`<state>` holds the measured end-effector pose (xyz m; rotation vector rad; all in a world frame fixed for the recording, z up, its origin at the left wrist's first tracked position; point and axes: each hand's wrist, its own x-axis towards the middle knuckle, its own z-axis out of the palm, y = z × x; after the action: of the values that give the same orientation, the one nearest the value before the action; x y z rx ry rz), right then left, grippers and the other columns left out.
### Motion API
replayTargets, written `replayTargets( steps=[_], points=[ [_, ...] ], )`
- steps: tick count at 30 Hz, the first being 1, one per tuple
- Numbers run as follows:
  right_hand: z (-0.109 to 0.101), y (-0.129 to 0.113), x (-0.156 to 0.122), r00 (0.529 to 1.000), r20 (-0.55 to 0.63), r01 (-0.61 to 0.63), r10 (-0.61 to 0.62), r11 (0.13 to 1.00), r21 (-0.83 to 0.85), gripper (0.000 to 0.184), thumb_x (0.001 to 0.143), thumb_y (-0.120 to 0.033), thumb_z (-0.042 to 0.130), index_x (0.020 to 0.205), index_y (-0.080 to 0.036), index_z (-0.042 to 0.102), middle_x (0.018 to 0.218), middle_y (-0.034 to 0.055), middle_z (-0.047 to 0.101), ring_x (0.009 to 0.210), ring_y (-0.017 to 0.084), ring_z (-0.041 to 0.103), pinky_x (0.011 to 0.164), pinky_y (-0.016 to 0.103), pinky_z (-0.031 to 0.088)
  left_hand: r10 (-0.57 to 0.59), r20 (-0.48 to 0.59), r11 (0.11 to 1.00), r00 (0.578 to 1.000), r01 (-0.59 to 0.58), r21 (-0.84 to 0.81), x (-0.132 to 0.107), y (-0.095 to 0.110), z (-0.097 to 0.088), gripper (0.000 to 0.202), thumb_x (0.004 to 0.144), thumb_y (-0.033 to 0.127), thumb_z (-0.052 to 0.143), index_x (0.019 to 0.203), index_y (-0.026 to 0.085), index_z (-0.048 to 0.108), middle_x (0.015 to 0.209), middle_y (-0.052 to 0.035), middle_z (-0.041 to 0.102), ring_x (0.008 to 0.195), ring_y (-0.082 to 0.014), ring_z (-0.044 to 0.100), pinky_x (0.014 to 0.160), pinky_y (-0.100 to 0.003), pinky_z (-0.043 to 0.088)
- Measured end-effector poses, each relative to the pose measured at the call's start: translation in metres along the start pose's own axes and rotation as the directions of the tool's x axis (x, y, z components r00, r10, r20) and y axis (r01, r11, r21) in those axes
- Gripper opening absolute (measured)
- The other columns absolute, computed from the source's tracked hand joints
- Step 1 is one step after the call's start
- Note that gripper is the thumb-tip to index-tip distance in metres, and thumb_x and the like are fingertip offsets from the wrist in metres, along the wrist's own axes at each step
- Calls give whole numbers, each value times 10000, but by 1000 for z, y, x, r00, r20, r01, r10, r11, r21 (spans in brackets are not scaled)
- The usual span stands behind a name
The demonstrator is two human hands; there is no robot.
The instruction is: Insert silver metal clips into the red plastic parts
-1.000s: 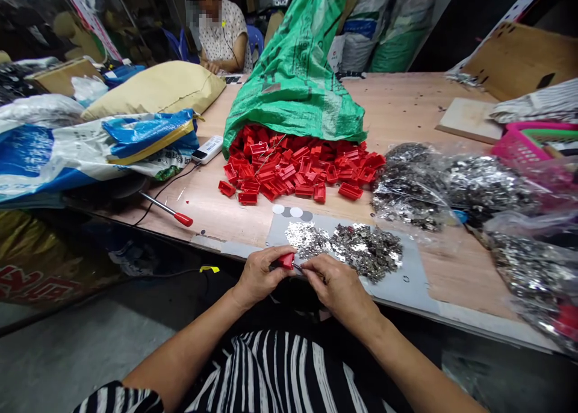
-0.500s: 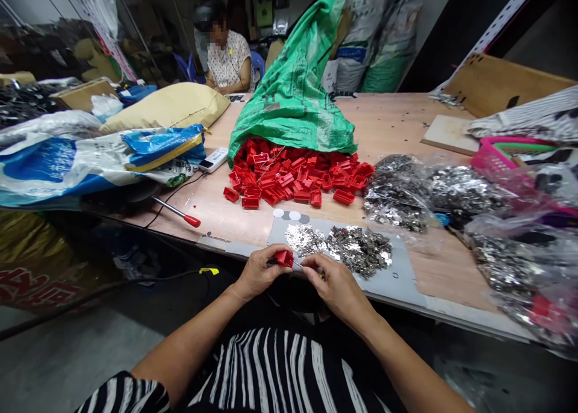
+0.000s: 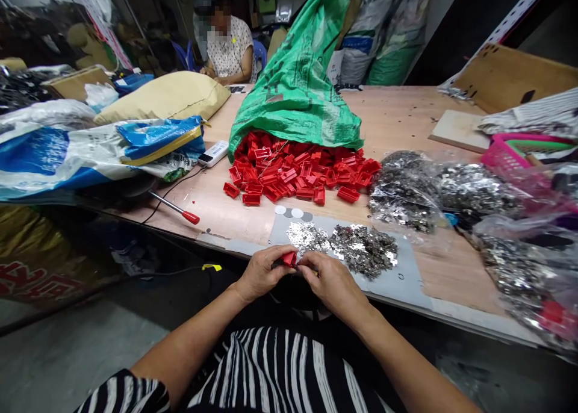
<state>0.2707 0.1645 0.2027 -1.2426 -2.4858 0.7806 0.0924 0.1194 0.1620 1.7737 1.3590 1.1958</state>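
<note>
Between the thumb and fingers of my left hand is a small red plastic housing, held just off the table's front edge. My right hand is closed in a pinch right beside it, fingertips at the housing's open end. It grips a thin metal-shafted tool with a bit of yellow showing by the palm; most of it is hidden by the fingers. Beyond my hands, small shiny metal pieces lie in two heaps on a grey mat. A pile of similar red housings spills from a green woven sack.
Plastic bags of metal pieces and a pink basket stand at the right. On the left are a red-tipped lever, a white device with a cable and blue-white sacks. Another person sits across the table.
My right hand has come closer to the red housing, and the metal shaft that showed between my hands is now mostly out of sight. The camera view has shifted slightly.
</note>
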Motion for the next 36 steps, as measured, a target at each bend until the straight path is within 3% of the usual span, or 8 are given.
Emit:
replayTargets(
  steps=[11,16,18,21,23,25,29,36],
  points=[
    [4,0,-7,998,-22,66,-67,998,-22,154,899,-194,470,956,-223,609,887,41,631,796,181,615,711,297,472,-7,-12,1000,1000,7,1,1,7,0,321,795,230,665,1111,223,612,1065,-63,687,995,-204,639,898,-342,494],
    [-5,11,-25,981,-138,157,-138,977,142,196,955,-249,382,1043,-229,557,952,72,628,867,192,617,773,319,493,-210,-146,950,967,166,-265,-10,23,-3,295,760,230,701,1027,213,579,1007,-41,640,942,-177,624,880,-309,477],
    [-9,12,-32,987,-132,119,-93,970,211,186,962,-269,369,1032,-230,538,884,54,647,787,179,624,732,307,498,-365,-129,813,922,248,-527,-15,30,-1,313,762,248,704,1036,217,555,988,-23,634,933,-165,633,887,-307,477],
    [-12,7,-37,998,-13,62,-61,948,312,276,977,-298,344,1215,-236,469,759,3,646,660,152,607,655,278,494,-535,61,428,843,332,-840,-18,39,4,217,772,281,703,889,186,547,889,-13,658,894,-165,663,915,-340,478],
    [-12,1,-38,995,55,62,-87,935,350,388,986,-319,326,1364,-238,363,719,-15,635,650,152,610,652,274,495,-560,205,181,802,361,-915,-19,42,8,216,777,295,702,791,167,528,845,-30,682,871,-177,680,926,-362,480],
    [-11,-3,-37,990,85,74,-110,934,350,436,989,-337,321,1414,-242,323,696,-20,625,655,156,618,656,271,494,-557,291,23,778,365,-931,-20,44,12,208,776,274,706,764,157,535,823,-42,696,846,-181,690,906,-354,496],
    [-8,-7,-37,990,94,74,-109,945,318,385,983,-355,345,1338,-255,452,662,-23,613,630,155,626,615,247,480,-560,348,-126,752,338,-933,-22,47,17,122,813,222,663,795,135,580,788,-36,693,751,-153,689,826,-313,532],
    [-5,-8,-38,997,25,62,-71,957,284,333,975,-359,367,1218,-244,565,640,-12,638,573,154,626,545,233,453,-551,354,-196,756,296,-935,-23,51,23,95,866,179,591,790,122,592,750,-32,668,735,-142,676,889,-348,523]
  ],
)
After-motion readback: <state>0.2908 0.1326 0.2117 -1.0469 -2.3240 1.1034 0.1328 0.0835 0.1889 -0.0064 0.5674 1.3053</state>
